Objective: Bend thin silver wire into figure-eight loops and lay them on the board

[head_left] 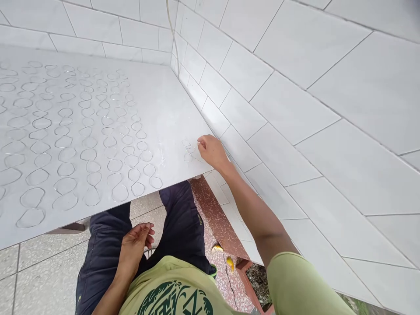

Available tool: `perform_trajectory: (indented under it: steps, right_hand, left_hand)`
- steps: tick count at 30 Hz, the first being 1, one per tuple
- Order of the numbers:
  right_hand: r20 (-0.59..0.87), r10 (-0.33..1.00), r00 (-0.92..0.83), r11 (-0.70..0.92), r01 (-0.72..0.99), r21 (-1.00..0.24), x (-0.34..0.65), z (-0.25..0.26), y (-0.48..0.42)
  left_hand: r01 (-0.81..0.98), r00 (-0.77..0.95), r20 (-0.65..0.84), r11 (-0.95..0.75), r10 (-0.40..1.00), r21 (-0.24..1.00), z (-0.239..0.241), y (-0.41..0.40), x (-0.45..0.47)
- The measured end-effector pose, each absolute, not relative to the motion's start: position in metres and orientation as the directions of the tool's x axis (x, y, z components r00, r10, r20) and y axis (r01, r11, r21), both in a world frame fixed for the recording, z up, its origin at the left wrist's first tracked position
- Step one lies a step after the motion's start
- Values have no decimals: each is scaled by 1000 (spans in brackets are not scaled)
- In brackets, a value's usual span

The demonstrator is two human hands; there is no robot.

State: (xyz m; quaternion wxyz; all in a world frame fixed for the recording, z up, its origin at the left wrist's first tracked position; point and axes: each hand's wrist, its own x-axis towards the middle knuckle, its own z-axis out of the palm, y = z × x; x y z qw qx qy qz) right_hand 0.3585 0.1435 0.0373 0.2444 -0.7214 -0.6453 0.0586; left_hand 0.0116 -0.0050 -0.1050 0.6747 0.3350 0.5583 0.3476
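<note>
My right hand reaches to the right side of the white tabletop, close to the tiled wall. Its fingers are curled into a pinch beside a small cluster of thin wire loops; what lies between the fingertips is too small to make out. Low over my lap, my left hand is held with thumb and fingers pressed together, and anything in it is hidden. Many figure-eight wire pieces lie in rows over the left and middle of the tabletop.
A white tiled wall rises along the right and back of the table. One thin pale cable hangs in the corner. My legs are under the table's front edge. Yellow leaves lie on the floor at the right.
</note>
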Motion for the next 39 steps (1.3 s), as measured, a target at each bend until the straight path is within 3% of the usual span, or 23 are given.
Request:
perform_trajectory:
  steps: [5, 10, 14, 17, 21, 24, 31, 36, 39]
  right_hand:
    - [10, 992, 129, -118, 936, -331, 363, 47, 190]
    - [-34, 978, -204, 186, 942, -278, 359, 45, 222]
    - [11, 958, -286, 274, 908, -318, 365, 47, 233]
    - [47, 973, -226, 223, 869, -441, 371, 54, 229]
    - [-17, 992, -123, 79, 735, -674, 380, 66, 220]
    - [-28, 998, -64, 18, 628, -778, 384, 71, 218]
    - [-94, 964, 248, -175, 327, -929, 385, 75, 225]
    - [-119, 947, 299, -188, 215, -958, 378, 71, 221]
    - [-112, 948, 299, -159, 139, -977, 371, 72, 211]
  left_hand:
    - [-35, 162, -485, 497, 859, 867, -122, -2, 4]
    - [26, 158, -488, 490, 859, 871, -134, 1, -2]
    - [61, 159, -500, 497, 851, 866, -141, -4, -7]
    - [69, 162, -511, 506, 844, 860, -144, -7, -8]
    - [85, 176, -528, 522, 831, 849, -144, -8, -7]
    - [119, 199, -526, 512, 827, 850, -139, -9, -4]
    - [200, 286, -495, 454, 820, 868, -134, -15, 6]
    - [262, 322, -460, 389, 827, 883, -123, -21, 10]
    - [298, 346, -319, 220, 882, 929, -86, -17, 20]
